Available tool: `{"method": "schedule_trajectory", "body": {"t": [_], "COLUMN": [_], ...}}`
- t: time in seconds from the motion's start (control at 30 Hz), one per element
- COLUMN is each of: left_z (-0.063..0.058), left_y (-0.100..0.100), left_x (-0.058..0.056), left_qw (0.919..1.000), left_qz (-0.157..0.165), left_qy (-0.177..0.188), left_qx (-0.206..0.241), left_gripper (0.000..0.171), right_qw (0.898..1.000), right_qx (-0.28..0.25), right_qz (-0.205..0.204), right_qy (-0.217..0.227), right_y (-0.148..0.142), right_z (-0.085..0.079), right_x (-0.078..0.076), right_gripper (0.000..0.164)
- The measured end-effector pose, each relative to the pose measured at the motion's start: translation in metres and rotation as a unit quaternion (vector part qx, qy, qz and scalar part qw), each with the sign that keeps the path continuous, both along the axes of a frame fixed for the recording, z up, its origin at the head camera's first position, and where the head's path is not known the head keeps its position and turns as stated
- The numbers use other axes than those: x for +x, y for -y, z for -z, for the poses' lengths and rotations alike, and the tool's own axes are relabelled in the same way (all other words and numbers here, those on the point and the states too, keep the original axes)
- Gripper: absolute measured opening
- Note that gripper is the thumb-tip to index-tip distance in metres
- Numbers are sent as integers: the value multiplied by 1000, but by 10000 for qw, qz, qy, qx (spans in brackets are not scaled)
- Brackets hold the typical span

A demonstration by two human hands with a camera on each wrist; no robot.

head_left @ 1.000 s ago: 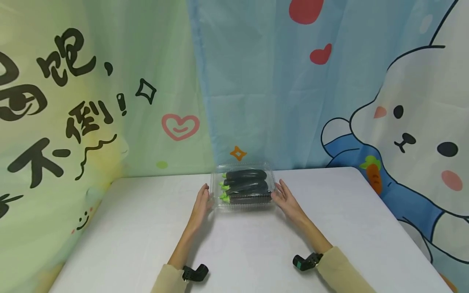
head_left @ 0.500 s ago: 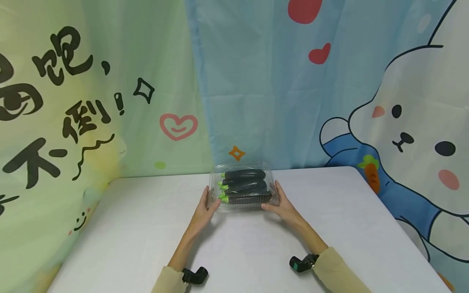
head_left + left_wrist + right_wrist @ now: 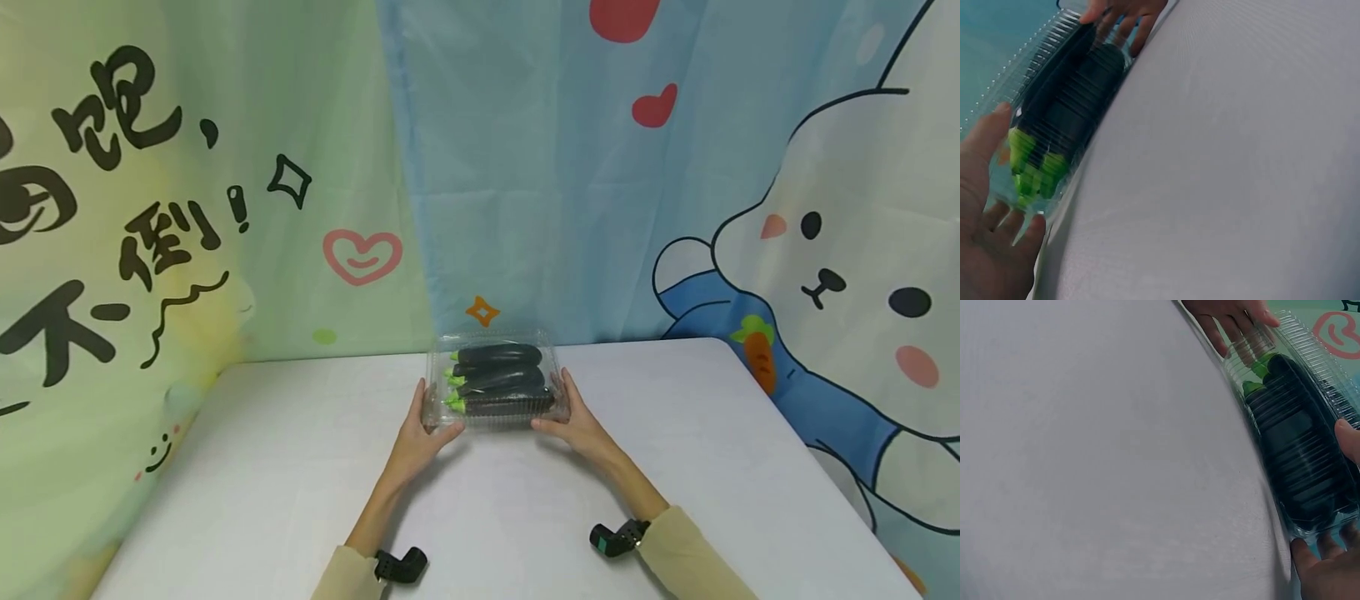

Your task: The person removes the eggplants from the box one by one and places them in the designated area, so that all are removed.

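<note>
A clear, ribbed plastic clamshell box (image 3: pixel 487 337) stands at the far edge of the table, with several dark eggplants (image 3: pixel 500 381) with green stem ends lying side by side inside. My left hand (image 3: pixel 415 439) holds the box's left end, thumb along the front rim and fingers along the side. On the opposite end my right hand (image 3: pixel 581 429) grips it the same way. From the left wrist view, the green stem ends (image 3: pixel 1025 165) lie beside my left hand (image 3: pixel 997 250). In the right wrist view, my right hand's fingers (image 3: pixel 1330 545) touch the end away from the stems.
A white-covered table (image 3: pixel 510 517) stretches from the box toward me. Behind it hangs a printed cloth backdrop (image 3: pixel 495 167) in green and blue, close to the table's far edge. A small black camera (image 3: pixel 401 567) is strapped on each wrist.
Both thumbs have come round from the sides onto the box's front edge, and the hands have closed in on its ends. The box has barely moved; the view has shifted slightly.
</note>
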State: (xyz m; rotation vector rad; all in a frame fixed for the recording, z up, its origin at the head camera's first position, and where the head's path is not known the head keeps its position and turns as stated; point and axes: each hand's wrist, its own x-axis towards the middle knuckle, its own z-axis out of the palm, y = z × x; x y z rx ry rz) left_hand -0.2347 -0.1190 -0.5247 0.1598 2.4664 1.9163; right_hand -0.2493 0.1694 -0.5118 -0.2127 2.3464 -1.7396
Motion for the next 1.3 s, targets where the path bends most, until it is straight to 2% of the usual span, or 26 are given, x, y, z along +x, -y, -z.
{"method": "schedule_trajectory", "body": {"t": [0.23, 0.37, 0.67, 0.9, 1.13, 1.3], "left_z": [-30, -34, -27, -4, 0, -1], "left_y": [-3, -3, 1, 8, 12, 12], "left_x": [14, 16, 11, -3, -5, -4], "left_qw": [10000, 9999, 9994, 9969, 9988, 9993], "left_qz": [88, 57, 19, 127, 186, 184], "left_qy": [25, 68, 245, 251, 186, 270], "left_qx": [3, 66, 227, 732, 403, 165], "left_gripper": [100, 100, 102, 102, 102, 102], "right_qw": [9999, 9999, 9983, 9973, 9984, 9987], "right_qx": [29, 80, 479, 710, 535, 481], "right_qz": [110, 119, 319, 162, -136, -148], "right_qy": [-44, 33, 127, 34, -147, -116], "right_y": [0, -1, 1, 0, -5, -6], "right_z": [2, 3, 4, -1, -2, -2], "right_x": [-1, -1, -1, -2, -4, -4], "right_gripper": [111, 111, 113, 107, 101, 100]}}
